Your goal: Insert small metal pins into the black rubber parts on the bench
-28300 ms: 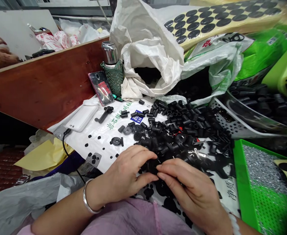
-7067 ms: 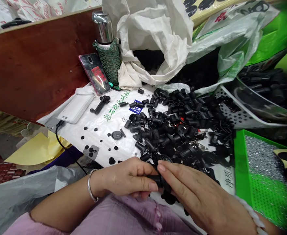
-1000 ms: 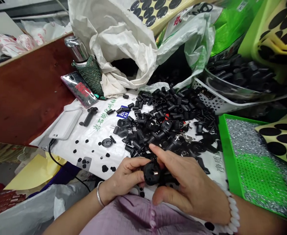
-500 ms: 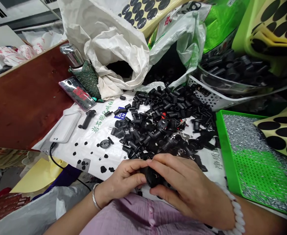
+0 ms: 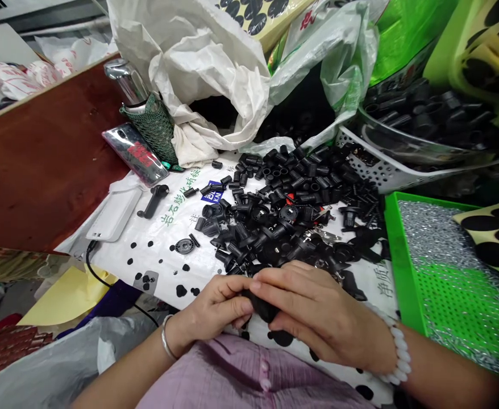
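Both of my hands meet low in the middle, closed around one small black plastic part (image 5: pixel 263 308). My left hand (image 5: pixel 213 307), with a silver bangle on the wrist, pinches it from the left. My right hand (image 5: pixel 317 315), with a white bead bracelet, wraps over it from the right and hides most of it. Just beyond my fingers lies a heap of black plastic parts (image 5: pixel 292 210) on a white printed sack (image 5: pixel 164 238).
A green tray (image 5: pixel 396 267) of small silver pieces sits at the right. A white perforated basket (image 5: pixel 373 165) and open bags of black parts stand behind the heap. At the left are a phone (image 5: pixel 135 154), a netted steel flask (image 5: pixel 147 116), a white power bank (image 5: pixel 113 216) and a red-brown board (image 5: pixel 40 165).
My right fingers, lifted a second ago with the part's round face showing, have closed over it. The hands stay together, shifted slightly as the view moved.
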`<state>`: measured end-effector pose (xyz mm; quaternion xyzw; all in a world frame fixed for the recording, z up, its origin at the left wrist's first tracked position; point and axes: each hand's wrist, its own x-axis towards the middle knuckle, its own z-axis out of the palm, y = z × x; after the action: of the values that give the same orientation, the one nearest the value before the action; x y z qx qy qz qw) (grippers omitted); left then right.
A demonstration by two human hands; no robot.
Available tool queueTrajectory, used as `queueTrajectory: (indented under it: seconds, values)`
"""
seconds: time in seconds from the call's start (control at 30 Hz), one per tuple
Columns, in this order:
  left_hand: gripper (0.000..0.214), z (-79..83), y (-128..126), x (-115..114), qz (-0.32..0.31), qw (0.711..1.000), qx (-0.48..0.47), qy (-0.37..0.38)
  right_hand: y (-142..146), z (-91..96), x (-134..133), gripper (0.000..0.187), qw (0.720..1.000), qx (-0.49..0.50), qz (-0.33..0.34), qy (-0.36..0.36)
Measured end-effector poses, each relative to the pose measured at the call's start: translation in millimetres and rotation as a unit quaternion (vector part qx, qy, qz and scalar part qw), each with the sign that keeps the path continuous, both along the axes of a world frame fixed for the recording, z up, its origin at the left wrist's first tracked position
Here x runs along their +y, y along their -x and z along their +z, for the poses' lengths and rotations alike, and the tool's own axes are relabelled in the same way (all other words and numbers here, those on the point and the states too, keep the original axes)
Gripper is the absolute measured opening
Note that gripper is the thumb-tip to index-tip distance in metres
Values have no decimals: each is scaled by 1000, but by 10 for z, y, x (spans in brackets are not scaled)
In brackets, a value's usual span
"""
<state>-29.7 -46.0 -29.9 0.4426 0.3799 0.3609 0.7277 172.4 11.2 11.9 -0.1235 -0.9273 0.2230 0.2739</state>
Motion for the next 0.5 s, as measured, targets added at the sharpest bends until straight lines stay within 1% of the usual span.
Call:
queueTrajectory:
  seconds: [0.07, 0.13, 0.27, 0.37, 0.5]
  values:
    - [31, -3, 8, 2, -4, 1000, -12, 6, 10, 1, 5, 32, 1000, 6, 8, -14]
    - [31, 2, 13, 0, -9, 1000, -24, 14, 13, 28, 10, 31, 1000, 19, 6, -10]
    - [32, 17, 12, -8, -28, 999, -33, 30, 4, 104, 35, 20, 1000, 25, -4, 10]
    - [33, 27, 14, -7, -48, 998, -39, 34, 7, 133, 46, 13, 1000, 16, 1, 14]
    - [37, 67, 41, 6, -81, 995, -40, 43, 20, 133, 1, 12, 1000, -10, 5, 7]
